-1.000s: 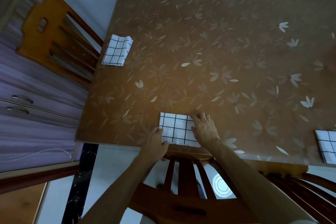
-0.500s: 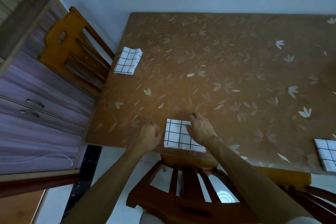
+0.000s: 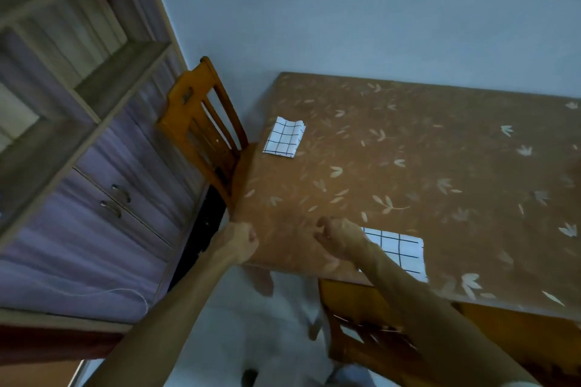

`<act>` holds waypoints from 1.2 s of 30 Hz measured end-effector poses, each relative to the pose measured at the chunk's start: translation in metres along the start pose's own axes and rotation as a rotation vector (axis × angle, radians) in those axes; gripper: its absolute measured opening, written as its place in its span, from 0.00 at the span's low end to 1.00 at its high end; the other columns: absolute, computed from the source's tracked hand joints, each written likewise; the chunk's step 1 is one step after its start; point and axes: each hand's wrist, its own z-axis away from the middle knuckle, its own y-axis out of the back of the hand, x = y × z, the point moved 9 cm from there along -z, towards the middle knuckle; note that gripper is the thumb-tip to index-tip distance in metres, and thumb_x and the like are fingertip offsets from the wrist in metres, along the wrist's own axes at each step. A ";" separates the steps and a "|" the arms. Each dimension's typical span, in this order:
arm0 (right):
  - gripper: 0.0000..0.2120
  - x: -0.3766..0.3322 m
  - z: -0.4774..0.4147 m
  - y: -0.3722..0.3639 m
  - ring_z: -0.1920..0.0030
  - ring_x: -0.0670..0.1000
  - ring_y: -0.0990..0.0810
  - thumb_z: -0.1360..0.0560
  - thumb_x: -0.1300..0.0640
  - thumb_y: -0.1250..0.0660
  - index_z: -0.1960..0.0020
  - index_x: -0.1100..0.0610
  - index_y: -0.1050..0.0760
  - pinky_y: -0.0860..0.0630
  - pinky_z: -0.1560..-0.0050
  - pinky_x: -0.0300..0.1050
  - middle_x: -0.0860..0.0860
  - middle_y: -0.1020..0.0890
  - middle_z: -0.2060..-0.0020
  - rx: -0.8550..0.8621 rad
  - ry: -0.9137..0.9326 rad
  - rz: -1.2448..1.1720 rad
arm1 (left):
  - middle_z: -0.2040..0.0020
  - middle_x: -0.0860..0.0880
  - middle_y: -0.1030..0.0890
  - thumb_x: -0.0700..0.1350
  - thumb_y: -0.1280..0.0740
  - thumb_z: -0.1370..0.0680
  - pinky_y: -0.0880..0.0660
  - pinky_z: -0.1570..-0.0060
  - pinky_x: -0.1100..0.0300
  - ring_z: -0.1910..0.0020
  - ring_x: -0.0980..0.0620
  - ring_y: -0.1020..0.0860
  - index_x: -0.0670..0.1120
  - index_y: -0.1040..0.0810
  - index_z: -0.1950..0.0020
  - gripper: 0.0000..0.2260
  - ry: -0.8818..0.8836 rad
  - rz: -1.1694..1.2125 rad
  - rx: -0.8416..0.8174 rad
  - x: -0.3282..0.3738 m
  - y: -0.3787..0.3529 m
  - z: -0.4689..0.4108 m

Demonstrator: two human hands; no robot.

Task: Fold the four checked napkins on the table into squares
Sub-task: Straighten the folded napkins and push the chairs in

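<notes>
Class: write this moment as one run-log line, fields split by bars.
left hand: empty, at table corner | right hand: empty, beside near napkin | near napkin: folded | far napkin: folded, untouched

Table [image 3: 424, 166] centre bare, 2 napkins at edges, chair [image 3: 201, 132] flanking left

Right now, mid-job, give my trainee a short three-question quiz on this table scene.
1. True or false: the right hand is pressing flat on the near checked napkin.
2. How many checked napkins are in view?
3. The far checked napkin lies nearest which thing: A) the wooden chair at the table's left end, B) the cabinet handles, C) the left hand?

Key
1. False: the hand is curled and lifted beside the napkin's left edge, holding nothing.
2. Two, both folded on the table.
3. A.
</notes>
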 end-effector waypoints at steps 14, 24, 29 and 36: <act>0.20 -0.165 -0.068 -0.012 0.39 0.59 0.21 0.19 0.48 0.40 0.33 0.58 0.27 0.23 0.44 0.51 0.58 0.18 0.41 -0.023 0.082 0.052 | 0.46 0.46 0.17 0.47 0.39 0.18 0.26 0.56 0.63 0.51 0.51 0.21 0.45 0.21 0.40 0.11 0.033 0.182 0.042 -0.168 0.069 -0.014; 0.19 -0.136 -0.176 -0.004 0.38 0.57 0.21 0.18 0.46 0.42 0.32 0.53 0.27 0.28 0.40 0.50 0.54 0.18 0.39 -0.024 -0.106 -0.034 | 0.53 0.50 0.19 0.51 0.36 0.20 0.20 0.47 0.52 0.52 0.52 0.20 0.49 0.19 0.46 0.09 -0.059 0.104 -0.104 -0.140 0.095 -0.133; 0.18 -0.099 -0.235 0.012 0.42 0.57 0.19 0.19 0.46 0.40 0.34 0.54 0.25 0.22 0.44 0.51 0.56 0.18 0.42 -0.012 -0.237 -0.184 | 0.49 0.50 0.18 0.51 0.37 0.20 0.20 0.48 0.51 0.51 0.52 0.19 0.50 0.19 0.47 0.09 -0.129 0.022 -0.181 -0.102 0.120 -0.214; 0.20 -0.047 -0.281 0.039 0.35 0.62 0.26 0.19 0.53 0.38 0.30 0.59 0.30 0.29 0.36 0.53 0.61 0.26 0.35 0.100 -0.401 -0.283 | 0.40 0.49 0.21 0.50 0.37 0.18 0.22 0.48 0.57 0.46 0.51 0.21 0.49 0.24 0.35 0.13 -0.248 0.053 -0.178 -0.025 0.125 -0.291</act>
